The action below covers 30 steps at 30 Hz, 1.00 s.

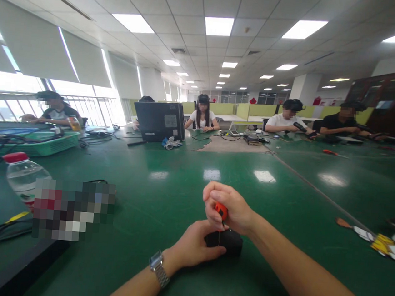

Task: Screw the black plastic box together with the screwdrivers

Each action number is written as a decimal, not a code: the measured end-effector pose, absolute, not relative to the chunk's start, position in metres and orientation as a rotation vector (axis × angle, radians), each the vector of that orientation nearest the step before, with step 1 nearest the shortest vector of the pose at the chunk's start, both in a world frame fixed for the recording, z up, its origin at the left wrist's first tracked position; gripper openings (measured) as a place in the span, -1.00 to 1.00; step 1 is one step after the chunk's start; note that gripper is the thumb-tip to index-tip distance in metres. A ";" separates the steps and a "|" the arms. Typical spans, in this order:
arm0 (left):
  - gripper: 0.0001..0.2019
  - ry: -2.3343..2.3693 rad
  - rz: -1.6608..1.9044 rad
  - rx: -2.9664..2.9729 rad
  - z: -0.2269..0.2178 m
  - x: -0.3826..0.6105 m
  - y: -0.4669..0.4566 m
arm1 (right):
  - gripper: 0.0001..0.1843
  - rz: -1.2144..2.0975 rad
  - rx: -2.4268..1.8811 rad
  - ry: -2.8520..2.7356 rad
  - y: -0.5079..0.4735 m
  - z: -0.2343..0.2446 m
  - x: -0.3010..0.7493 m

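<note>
My right hand [226, 206] is wrapped round the orange and black handle of a screwdriver [221, 211], held upright with its shaft pointing down. Below it, a small black box-shaped object [234, 243] rests on the green tabletop [166, 200]. My left hand [199, 244] grips this object from its left side, thumb along the near edge and fingers behind. The screwdriver's shaft comes down at the top of the black object, between the left thumb and fingers; its tip is too small to make out.
Left of me stand a water bottle [26, 175] with a red cap, cables and a green basket [56, 143]. A black computer case [160, 121] and gloves [172, 143] lie further back. Another screwdriver [330, 152] and gloves [384, 245] are at right. Several people sit round the table.
</note>
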<state>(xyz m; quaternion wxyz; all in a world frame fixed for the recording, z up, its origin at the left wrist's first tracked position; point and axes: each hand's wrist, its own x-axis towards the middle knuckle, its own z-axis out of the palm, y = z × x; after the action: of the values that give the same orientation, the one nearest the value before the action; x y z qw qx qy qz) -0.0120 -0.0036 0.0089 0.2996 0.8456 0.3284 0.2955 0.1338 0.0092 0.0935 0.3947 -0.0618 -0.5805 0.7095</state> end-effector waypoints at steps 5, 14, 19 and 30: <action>-0.57 0.931 0.730 2.288 0.011 -0.011 -0.004 | -0.69 1.675 -0.150 -1.573 0.013 0.101 0.149; -0.62 1.072 0.734 2.357 0.017 -0.012 -0.005 | -0.62 0.284 -1.571 -2.429 0.070 0.078 0.197; -0.65 1.174 0.772 2.337 0.016 -0.016 0.000 | -0.46 0.317 -1.858 -2.537 0.094 0.033 0.201; -0.64 1.291 0.869 2.267 0.010 -0.022 0.009 | -0.53 0.177 -2.055 -2.177 0.107 0.014 0.214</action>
<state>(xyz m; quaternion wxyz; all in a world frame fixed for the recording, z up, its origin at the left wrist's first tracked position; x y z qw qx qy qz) -0.0217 0.0089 0.0095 0.1949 0.8087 0.4604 0.3099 0.2145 0.1071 0.0145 0.0710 -0.6835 -0.7241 0.0589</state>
